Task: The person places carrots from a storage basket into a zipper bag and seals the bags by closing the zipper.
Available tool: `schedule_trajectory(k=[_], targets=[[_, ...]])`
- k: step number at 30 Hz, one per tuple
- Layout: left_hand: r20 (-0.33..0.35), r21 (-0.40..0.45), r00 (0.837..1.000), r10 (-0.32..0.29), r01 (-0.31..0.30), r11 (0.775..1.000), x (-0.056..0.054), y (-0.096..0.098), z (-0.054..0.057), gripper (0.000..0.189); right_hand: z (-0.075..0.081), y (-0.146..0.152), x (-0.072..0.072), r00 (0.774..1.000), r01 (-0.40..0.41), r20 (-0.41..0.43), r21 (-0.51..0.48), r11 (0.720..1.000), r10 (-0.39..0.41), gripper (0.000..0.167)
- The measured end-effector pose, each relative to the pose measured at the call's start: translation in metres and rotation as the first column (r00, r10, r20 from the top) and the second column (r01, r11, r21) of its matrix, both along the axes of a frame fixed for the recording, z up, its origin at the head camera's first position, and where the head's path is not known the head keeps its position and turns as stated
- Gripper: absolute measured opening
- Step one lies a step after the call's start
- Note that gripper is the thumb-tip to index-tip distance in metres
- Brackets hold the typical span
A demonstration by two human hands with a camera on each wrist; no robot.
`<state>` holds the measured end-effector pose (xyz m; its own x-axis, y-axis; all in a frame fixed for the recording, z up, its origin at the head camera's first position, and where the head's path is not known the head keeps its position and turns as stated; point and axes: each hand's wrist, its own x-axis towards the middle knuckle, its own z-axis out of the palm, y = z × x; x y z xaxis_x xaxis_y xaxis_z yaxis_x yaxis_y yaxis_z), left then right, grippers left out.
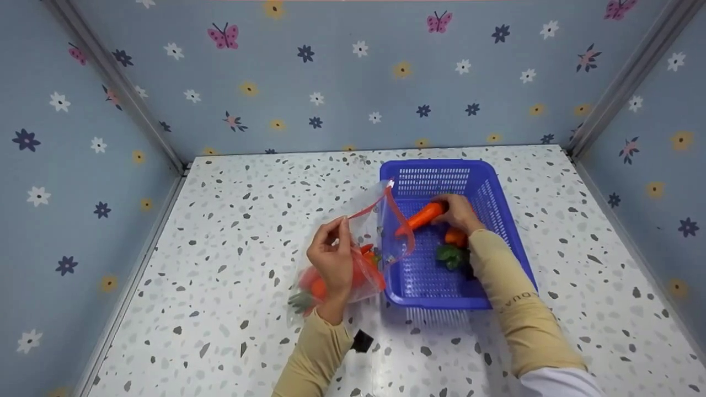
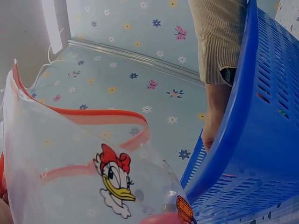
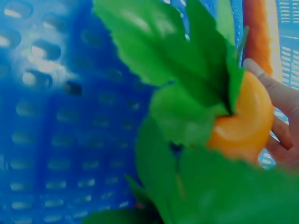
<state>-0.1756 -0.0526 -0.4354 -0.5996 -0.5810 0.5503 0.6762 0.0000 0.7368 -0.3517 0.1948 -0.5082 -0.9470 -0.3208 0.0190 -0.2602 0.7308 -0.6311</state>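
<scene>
My left hand pinches the rim of a clear plastic bag with a red zip strip. The bag lies beside the basket, its open mouth overlapping the basket's left rim in the head view. Red, orange and green toy produce shows through its plastic. Inside the blue basket, my right hand grips an orange carrot by its thick end, the narrow tip pointing left toward the bag's mouth. Close to that hand is a round orange fruit with green leaves in front.
More green leaves and a dark piece lie in the basket under my right forearm. A small black square is on the speckled table near my left sleeve. Flower-patterned walls enclose the back and sides.
</scene>
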Motion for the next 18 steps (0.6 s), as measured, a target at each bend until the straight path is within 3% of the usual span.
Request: schedule_trajectory(k=[4,9,18], targets=[[-0.005,-0.004,1.000,-0.007,0.007,1.000,0.000,0.000,-0.001,0.006,0.006,0.002,-0.001,1.000,-0.017,-0.008,-0.002,1.000,0.017,0.050],[-0.004,-0.002,1.000,-0.006,0.006,1.000,0.000,0.001,-0.002,0.006,0.017,0.002,0.001,0.999,-0.002,0.040,-0.018,1.000,0.003,0.049],[-0.049,-0.018,0.999,0.009,-0.010,1.000,-0.008,0.002,-0.013,0.006,0.041,0.003,0.011,0.998,0.040,0.052,-0.045,0.998,-0.038,0.044]])
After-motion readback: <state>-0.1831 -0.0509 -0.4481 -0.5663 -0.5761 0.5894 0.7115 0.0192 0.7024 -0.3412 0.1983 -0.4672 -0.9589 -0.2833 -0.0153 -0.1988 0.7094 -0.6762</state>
